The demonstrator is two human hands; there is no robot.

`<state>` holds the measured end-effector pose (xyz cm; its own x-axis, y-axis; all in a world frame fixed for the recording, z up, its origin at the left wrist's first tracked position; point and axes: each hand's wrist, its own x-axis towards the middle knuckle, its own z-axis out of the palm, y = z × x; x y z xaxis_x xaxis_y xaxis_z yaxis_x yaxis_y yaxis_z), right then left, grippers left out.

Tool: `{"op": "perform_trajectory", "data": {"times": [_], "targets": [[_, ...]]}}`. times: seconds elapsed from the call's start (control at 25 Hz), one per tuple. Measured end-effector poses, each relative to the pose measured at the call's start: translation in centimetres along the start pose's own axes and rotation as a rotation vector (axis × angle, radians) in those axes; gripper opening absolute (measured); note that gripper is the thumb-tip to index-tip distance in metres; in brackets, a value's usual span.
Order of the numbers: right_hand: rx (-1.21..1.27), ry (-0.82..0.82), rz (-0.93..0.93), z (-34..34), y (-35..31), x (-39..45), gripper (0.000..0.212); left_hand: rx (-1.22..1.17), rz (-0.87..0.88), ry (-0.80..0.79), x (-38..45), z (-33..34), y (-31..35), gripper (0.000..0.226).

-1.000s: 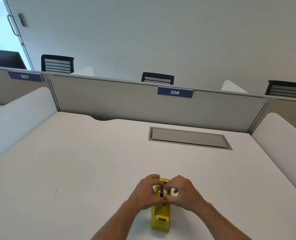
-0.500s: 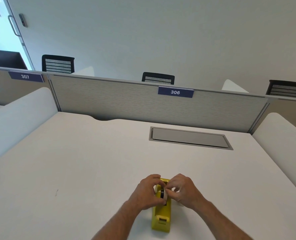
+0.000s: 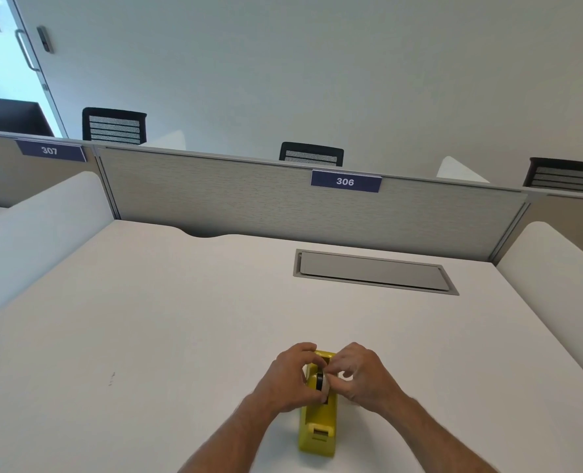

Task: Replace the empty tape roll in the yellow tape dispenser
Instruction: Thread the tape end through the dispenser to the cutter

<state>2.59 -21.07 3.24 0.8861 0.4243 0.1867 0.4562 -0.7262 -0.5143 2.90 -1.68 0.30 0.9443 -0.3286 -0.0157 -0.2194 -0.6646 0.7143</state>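
A yellow tape dispenser (image 3: pixel 318 428) stands on the white desk (image 3: pixel 153 329) near its front edge, its cutter end toward me. A tape roll (image 3: pixel 324 386) with a black hub sits upright in the dispenser's slot, mostly covered by my fingers. My left hand (image 3: pixel 285 378) wraps the dispenser's left side with the thumb by the roll. My right hand (image 3: pixel 361 375) pinches the roll from the right with thumb and fingertips. How much tape the roll carries is hidden.
A grey cable hatch (image 3: pixel 373 272) is set into the desk behind the dispenser. A fabric partition (image 3: pixel 249 196) labelled 306 closes the back, with white side dividers (image 3: pixel 34 230) left and right. Black chair backs (image 3: pixel 114 126) rise beyond it.
Both hands stay on the roll at the dispenser. The right fingers have shifted slightly on the roll; the dispenser has not moved.
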Motion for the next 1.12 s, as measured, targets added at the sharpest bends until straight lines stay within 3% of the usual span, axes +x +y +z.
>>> {"op": "perform_trajectory", "data": {"times": [0.48, 0.76, 1.0, 1.12], "targets": [[-0.034, 0.0, 0.019, -0.17, 0.08, 0.31, 0.014, 0.006, 0.006, 0.005, 0.1, 0.13, -0.08, 0.056], [-0.053, -0.025, 0.047, 0.13, 0.02, -0.14, 0.033, 0.003, 0.019, 0.013, -0.01, -0.11, 0.0, 0.054], [-0.048, 0.006, 0.018, 0.02, -0.06, 0.03, 0.018, 0.013, 0.015, 0.014, -0.1, -0.03, 0.2, 0.054], [-0.036, -0.01, 0.026, -0.06, -0.11, 0.0, 0.021, 0.024, 0.016, 0.015, -0.12, -0.01, 0.23, 0.054]]}}
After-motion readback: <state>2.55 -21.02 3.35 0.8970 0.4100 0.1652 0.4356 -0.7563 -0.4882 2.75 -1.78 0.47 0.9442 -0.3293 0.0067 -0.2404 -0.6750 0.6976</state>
